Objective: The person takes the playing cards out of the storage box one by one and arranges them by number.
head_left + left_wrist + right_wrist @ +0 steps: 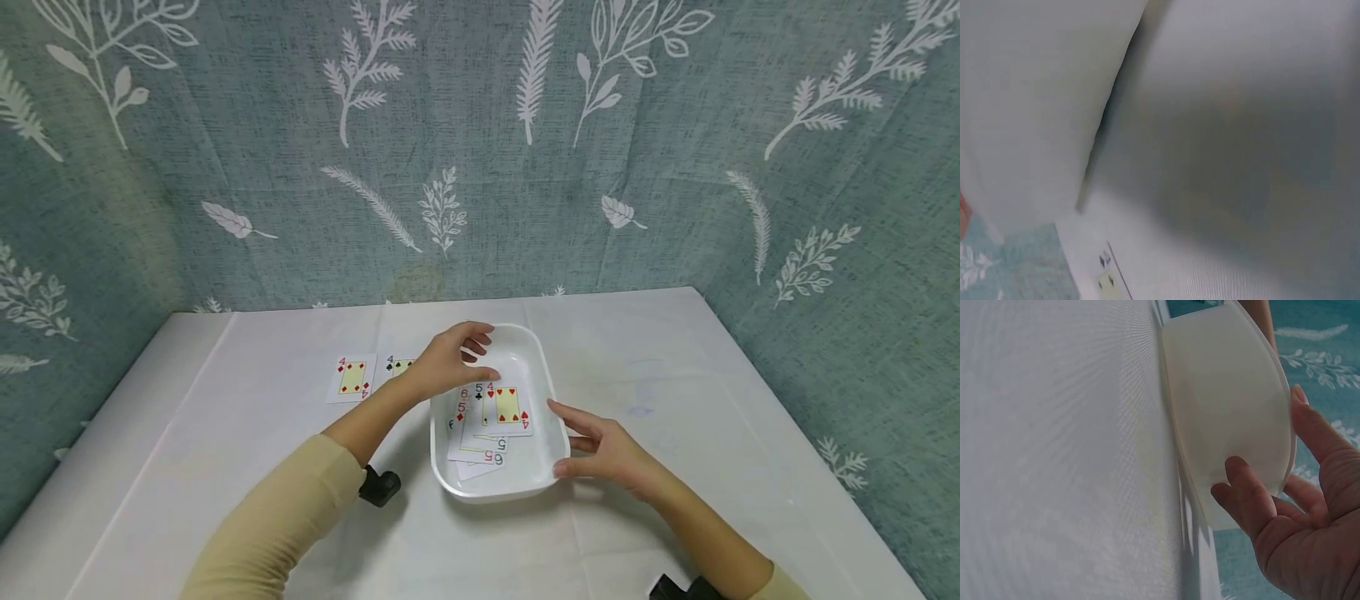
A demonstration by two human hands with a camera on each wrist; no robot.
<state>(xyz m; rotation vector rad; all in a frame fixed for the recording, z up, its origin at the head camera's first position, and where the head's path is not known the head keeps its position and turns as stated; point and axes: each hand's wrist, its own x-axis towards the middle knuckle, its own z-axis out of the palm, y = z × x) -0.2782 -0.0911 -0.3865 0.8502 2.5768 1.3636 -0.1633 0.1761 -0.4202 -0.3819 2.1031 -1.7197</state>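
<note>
Head view: loose fingers (pixel 480 340) flank tray (pixel 551 379) on white table (pixel 675 383), leafy backdrop (pixel 480 125).

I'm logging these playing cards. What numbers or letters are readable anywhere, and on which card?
"4": red-diamond card lying on the white tablecloth.
"4": black-suit card beside it, partly hidden by the left hand.
"4": red-heart card topping the pile in the white plastic tray.
"5": black-club card under it.
"6", "5", "5", "6": corners of lower cards in the tray; suits unclear.
No brand or words are visible.
</note>
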